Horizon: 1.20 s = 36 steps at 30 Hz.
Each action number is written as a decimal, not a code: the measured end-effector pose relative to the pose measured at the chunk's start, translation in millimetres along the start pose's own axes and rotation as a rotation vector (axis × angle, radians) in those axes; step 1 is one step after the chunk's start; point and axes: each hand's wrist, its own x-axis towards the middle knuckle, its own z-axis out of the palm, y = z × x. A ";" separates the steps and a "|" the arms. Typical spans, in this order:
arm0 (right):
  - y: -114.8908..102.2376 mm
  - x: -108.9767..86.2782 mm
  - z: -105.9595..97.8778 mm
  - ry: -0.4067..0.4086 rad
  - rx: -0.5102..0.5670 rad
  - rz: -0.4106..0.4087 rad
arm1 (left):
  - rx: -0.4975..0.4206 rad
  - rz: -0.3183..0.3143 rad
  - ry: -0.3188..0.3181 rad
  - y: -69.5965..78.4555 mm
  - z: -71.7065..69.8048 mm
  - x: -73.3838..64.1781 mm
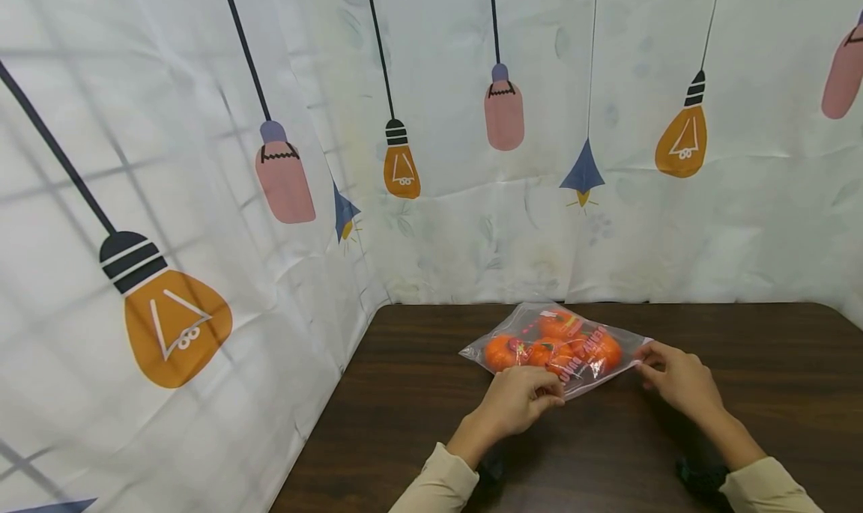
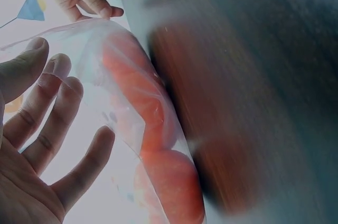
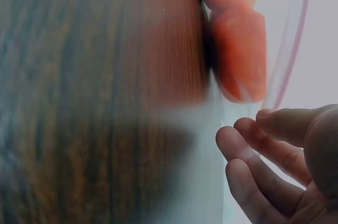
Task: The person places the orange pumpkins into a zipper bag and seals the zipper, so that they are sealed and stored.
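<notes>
A clear plastic bag with pink and red print lies on the table, holding several round orange fruits that look like tangerines. At its near edge my left hand pinches the film. In the left wrist view the bag's edge runs between the thumb and fingers, the other fingers spread apart. My right hand pinches the bag's right corner between thumb and fingertips. A pink strip along the bag's edge leads down to that thumb in the right wrist view.
The dark brown wooden table reaches back to a white curtain printed with hanging lamps. More of this cloth hangs along the table's left side. Dark bands show under both wrists, by the light sleeves.
</notes>
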 end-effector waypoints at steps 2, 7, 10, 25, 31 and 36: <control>1.1 0.1 -0.3 0.001 0.000 0.004 | 0.004 -0.003 -0.003 -0.3 -0.5 0.1; 3.8 0.4 -1.8 0.008 -0.001 0.009 | 0.000 -0.006 -0.004 -1.2 -1.4 0.4; 5.0 0.2 -3.1 0.011 0.001 0.011 | -0.004 -0.003 0.000 -1.8 -1.8 0.5; 13.2 -0.4 -8.0 0.024 -0.024 0.057 | -0.029 -0.010 0.006 -5.0 -3.1 -0.5; 15.9 0.2 -10.4 0.029 -0.034 0.065 | -0.034 -0.016 0.013 -6.4 -4.8 -0.7; 17.4 -0.7 -11.9 0.026 -0.026 0.069 | -0.038 -0.025 0.006 -7.0 -5.7 -0.3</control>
